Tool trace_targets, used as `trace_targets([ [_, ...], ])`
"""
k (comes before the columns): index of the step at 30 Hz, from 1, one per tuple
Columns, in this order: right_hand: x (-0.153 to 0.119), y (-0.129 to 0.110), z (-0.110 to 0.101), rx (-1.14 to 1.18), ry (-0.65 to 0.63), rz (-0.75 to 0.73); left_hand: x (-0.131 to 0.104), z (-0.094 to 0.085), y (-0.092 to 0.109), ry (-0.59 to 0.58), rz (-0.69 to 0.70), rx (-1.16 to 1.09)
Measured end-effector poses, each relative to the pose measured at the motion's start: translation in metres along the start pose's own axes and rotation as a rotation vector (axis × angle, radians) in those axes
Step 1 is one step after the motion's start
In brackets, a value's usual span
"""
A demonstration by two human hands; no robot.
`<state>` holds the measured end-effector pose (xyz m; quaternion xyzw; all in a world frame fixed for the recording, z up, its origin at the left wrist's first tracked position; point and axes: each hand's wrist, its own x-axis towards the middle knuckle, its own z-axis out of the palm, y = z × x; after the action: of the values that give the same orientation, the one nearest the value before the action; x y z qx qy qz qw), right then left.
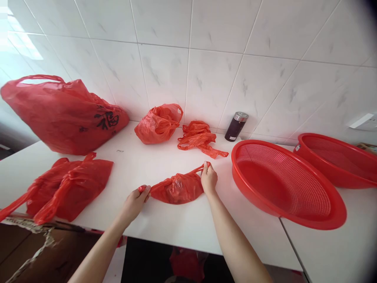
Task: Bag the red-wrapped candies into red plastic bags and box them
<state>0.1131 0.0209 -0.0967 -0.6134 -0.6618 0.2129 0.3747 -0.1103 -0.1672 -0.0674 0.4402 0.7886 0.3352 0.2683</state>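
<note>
Between my two hands a small red plastic bag (179,189) rests at the front middle of the white table, bulging with contents I cannot make out. My left hand (136,202) pinches the bag's left end, thumb pressed on the fingers. At the opposite end, my right hand (209,178) is closed on a twisted handle of the same bag, which is pulled taut. Behind it lies a crumpled, flat-looking red plastic bag (198,137). A fuller red plastic bag (159,124) stands against the wall.
Left are a large red bag with black characters (67,118) and a lower red bag (79,188) overhanging the white table's (176,224) front edge. A dark thermos (235,126) stands by the wall. To the right sit a red basket (265,184) and another red basket (338,159).
</note>
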Motion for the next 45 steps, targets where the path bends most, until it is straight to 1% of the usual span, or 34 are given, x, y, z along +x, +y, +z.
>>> trace_targets([
  [1,0.000,0.001,0.000,0.055,-0.011,-0.014,0.003,-0.002,0.003,0.025,0.015,0.024],
  [2,0.000,0.001,-0.001,0.121,-0.021,-0.024,0.005,-0.004,0.009,0.099,0.057,0.071],
  [3,-0.001,0.002,-0.002,0.192,-0.030,-0.027,0.007,-0.004,0.018,0.215,0.125,0.126],
  [4,-0.001,0.002,-0.002,0.260,-0.042,-0.027,0.008,-0.003,0.030,0.354,0.215,0.178],
  [5,-0.002,0.002,-0.003,0.316,-0.058,-0.026,0.009,0.000,0.043,0.452,0.330,0.216],
  [6,-0.003,0.002,-0.004,0.356,-0.075,-0.026,0.009,0.005,0.057,0.474,0.436,0.241],
  [7,-0.003,0.002,-0.005,0.387,-0.093,-0.028,0.008,0.011,0.069,0.413,0.520,0.252],
  [8,-0.004,0.001,-0.006,0.417,-0.105,-0.024,0.008,0.018,0.080,0.289,0.553,0.263],
  [9,-0.004,0.001,-0.007,0.448,-0.112,-0.014,0.009,0.025,0.089,0.163,0.538,0.265],
  [10,-0.004,0.001,-0.008,0.478,-0.111,0.005,0.009,0.030,0.094,0.061,0.508,0.260],
  [11,-0.004,0.001,-0.009,0.507,-0.106,0.025,0.010,0.033,0.096,-0.010,0.468,0.251],
  [12,-0.004,0.001,-0.010,0.535,-0.099,0.038,0.011,0.033,0.095,-0.043,0.431,0.236],
  [14,-0.003,0.002,-0.011,0.576,-0.083,0.039,0.013,0.027,0.087,-0.042,0.387,0.192],
  [16,-0.002,0.003,-0.010,0.587,-0.079,0.030,0.013,0.009,0.077,-0.024,0.358,0.135],
  [18,-0.001,0.004,-0.009,0.564,-0.089,0.036,0.011,-0.016,0.069,-0.002,0.337,0.083],
  [20,0.000,0.005,-0.008,0.526,-0.113,0.042,0.010,-0.049,0.063,0.044,0.317,0.000],
  [21,0.000,0.005,-0.008,0.510,-0.125,0.042,0.010,-0.069,0.061,0.090,0.304,-0.060],
  [22,0.000,0.005,-0.008,0.496,-0.136,0.040,0.010,-0.090,0.059,0.161,0.281,-0.122],
  [23,0.000,0.006,-0.008,0.486,-0.145,0.038,0.010,-0.112,0.056,0.272,0.251,-0.173],
  [25,0.000,0.006,-0.008,0.468,-0.151,0.033,0.011,-0.158,0.049,0.561,0.136,-0.164],
  [26,0.000,0.006,-0.008,0.459,-0.153,0.030,0.011,-0.181,0.045,0.642,0.102,-0.146],
  [28,0.000,0.008,-0.007,0.444,-0.159,0.022,0.011,-0.221,0.033,0.755,0.039,-0.102],
  [30,0.001,0.009,-0.005,0.427,-0.163,0.017,0.013,-0.251,0.017,0.875,-0.034,-0.012],
  [31,0.002,0.010,-0.004,0.418,-0.163,0.015,0.015,-0.262,0.007,0.932,-0.070,0.047],
  [33,0.002,0.010,-0.003,0.397,-0.161,0.011,0.019,-0.275,-0.014,0.993,-0.129,0.173],
  [34,0.002,0.010,-0.002,0.384,-0.161,0.009,0.021,-0.277,-0.024,0.987,-0.147,0.233],
  [35,0.002,0.010,-0.003,0.371,-0.162,0.008,0.023,-0.278,-0.035,0.957,-0.159,0.288],
  [38,0.001,0.009,-0.004,0.335,-0.166,0.000,0.024,-0.272,-0.064,0.799,-0.175,0.422],
  [40,0.000,0.008,-0.005,0.323,-0.170,-0.006,0.022,-0.266,-0.078,0.675,-0.195,0.485],
  [43,0.000,0.007,-0.005,0.321,-0.181,-0.006,0.020,-0.260,-0.092,0.532,-0.236,0.561],
  [45,0.000,0.007,-0.004,0.312,-0.184,-0.007,0.021,-0.259,-0.097,0.455,-0.219,0.607],
])
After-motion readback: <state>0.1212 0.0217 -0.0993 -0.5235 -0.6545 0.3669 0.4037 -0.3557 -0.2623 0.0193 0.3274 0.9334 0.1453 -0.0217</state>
